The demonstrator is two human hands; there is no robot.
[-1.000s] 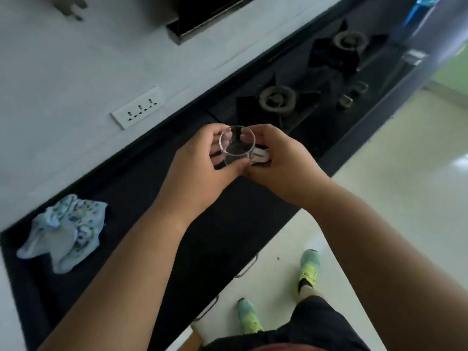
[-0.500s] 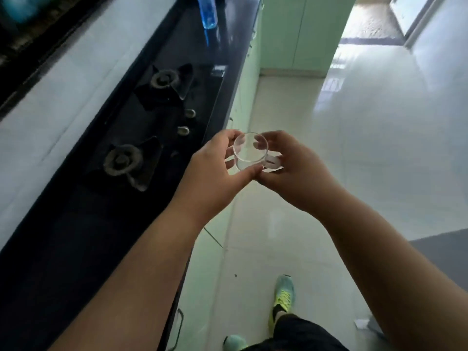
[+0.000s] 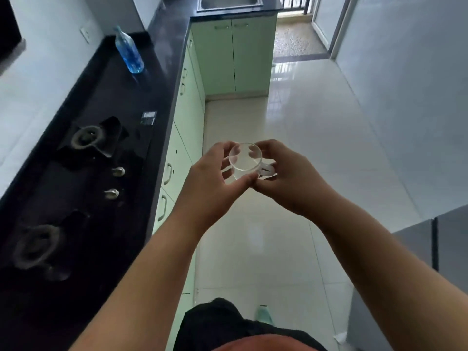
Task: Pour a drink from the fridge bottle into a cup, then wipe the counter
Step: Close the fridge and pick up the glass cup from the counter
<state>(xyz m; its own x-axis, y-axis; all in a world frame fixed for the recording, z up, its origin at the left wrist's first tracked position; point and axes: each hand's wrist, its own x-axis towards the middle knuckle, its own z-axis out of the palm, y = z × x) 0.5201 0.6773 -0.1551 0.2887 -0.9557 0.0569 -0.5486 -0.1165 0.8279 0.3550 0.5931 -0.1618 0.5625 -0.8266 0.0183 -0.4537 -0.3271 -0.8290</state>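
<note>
A clear glass cup [image 3: 245,158] with a handle on its right side is held in the air over the floor, in front of the counter edge. My left hand [image 3: 215,173] grips its left wall, fingers and thumb curled round it. My right hand [image 3: 283,173] holds the handle side. The cup looks empty. A blue-tinted plastic bottle [image 3: 129,51] stands upright on the black counter [image 3: 157,79] far ahead on the left, well apart from both hands.
A two-burner gas hob [image 3: 83,158] with two knobs fills the counter at left. Green cabinets [image 3: 182,153] run below it. A steel sink [image 3: 229,2] lies at the far end. A grey fridge top [image 3: 435,239] shows at right. White tiled floor stretches ahead.
The view has swung right, away from the counter and along the kitchen; the cloth has left the frame and the bottle and sink have come into view. Both hands keep the same hold on the cup.
</note>
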